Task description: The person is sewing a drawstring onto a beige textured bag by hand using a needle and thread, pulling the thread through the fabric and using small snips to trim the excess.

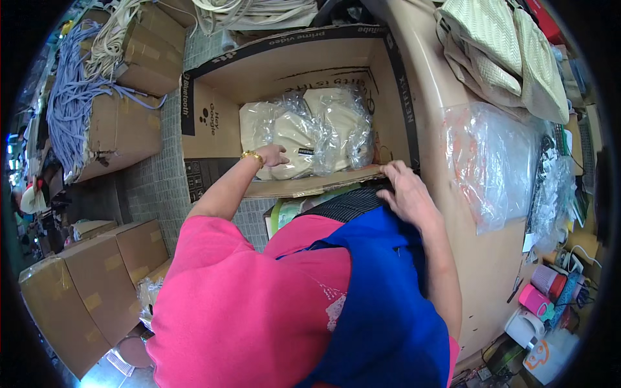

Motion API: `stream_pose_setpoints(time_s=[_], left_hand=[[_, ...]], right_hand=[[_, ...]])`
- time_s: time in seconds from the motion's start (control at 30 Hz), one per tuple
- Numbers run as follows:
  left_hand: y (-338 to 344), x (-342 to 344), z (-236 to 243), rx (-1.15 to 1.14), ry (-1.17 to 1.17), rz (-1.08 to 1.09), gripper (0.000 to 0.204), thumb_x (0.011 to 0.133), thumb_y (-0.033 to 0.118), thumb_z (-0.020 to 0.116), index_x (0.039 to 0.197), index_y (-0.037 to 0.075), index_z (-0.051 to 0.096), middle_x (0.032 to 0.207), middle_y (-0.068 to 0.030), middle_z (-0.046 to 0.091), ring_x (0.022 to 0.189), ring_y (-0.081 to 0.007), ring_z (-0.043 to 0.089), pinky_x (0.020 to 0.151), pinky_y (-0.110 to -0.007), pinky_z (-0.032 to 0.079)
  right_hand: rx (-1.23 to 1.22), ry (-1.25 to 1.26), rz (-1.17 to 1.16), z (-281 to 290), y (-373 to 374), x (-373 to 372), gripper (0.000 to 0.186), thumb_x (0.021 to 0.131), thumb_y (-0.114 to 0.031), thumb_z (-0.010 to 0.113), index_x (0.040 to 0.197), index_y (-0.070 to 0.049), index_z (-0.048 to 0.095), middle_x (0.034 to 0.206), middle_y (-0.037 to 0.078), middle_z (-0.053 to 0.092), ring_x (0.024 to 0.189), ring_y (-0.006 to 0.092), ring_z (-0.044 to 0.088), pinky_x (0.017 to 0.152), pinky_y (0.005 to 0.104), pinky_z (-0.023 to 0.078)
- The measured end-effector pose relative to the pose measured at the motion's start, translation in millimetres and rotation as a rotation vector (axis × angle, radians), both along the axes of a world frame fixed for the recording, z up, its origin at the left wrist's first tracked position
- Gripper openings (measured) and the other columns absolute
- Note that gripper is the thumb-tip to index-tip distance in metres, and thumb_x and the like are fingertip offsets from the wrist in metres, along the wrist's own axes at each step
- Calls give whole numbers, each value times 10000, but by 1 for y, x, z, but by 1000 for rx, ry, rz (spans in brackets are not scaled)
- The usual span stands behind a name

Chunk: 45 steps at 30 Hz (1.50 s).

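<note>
You are reaching your left hand [272, 155] into the large open cardboard box [284, 71], and its fingers are lying loosely together, flat on the cream item wrapped in clear plastic [304, 132]; the fingers are pressing on top of it, not closing around it. This wrapped item is sitting in the box against the near wall, filling the middle of the box floor, with crinkled plastic bunching up at its far right corner. A gold bracelet [253, 156] is showing on your left wrist, just beside the item's near left edge. Your right hand [406, 191] is resting on the near right corner of the box, its fingers [391, 171] slightly apart and curling over the folded-down front flap [310, 185]; the wrapped item is lying just beyond these fingertips, to their left, apart from them. A beige table [446, 129] is running along the box's right side, carrying a clear plastic bag [491, 161] and woven cream bags [504, 45] at its far edge.
</note>
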State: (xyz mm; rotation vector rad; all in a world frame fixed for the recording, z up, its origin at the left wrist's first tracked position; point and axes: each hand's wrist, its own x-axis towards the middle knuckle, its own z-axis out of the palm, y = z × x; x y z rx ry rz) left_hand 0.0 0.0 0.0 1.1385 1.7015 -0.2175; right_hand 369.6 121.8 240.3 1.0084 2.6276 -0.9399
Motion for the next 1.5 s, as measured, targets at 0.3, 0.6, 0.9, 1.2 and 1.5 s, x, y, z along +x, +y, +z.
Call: stream_pose_setpoints(time_s=[0.3,0.6,0.9,1.2,1.5], left_hand=[[61,56,26,228,11,-471,458,848,405,694,1235,163,649,979,-180,707,891,-338,681,754,-424,518],[237,212,355,1861,-180,-166,311,808,70,714,1098,28,609,1051,-144,606,993,-341,581,875,-410,462],[396,328,383,1519,334,-713,232,882,272,659,996,72,688,831,-178,680,833,-373,667,735,-488,521],[449,270,560,1799,-50,62,438,927,436,562,1105,63,709,832,-169,704,739,-279,671,699,-415,488],[365,114,768,1779,-1207,232,359,979,247,543,1250,16,585,1076,-155,661,959,-263,655,831,-373,526]], right_hand=[[-476,565,-535,80,-58,111,316,820,-29,693,1124,5,612,1054,128,638,1007,240,629,881,353,488],[223,644,-1415,42,-108,304,188,893,-30,618,1079,-4,612,954,49,626,880,100,588,812,257,489],[952,82,-1634,11,-104,428,182,832,-32,638,1013,-35,627,1059,164,613,998,326,626,868,404,503],[1177,-177,-1494,-36,-65,507,321,849,3,530,1129,-75,667,1173,180,635,1065,369,622,937,430,494],[1131,-209,-1504,-42,-75,572,495,862,60,469,1329,-97,517,1235,185,605,1096,331,609,948,410,476]])
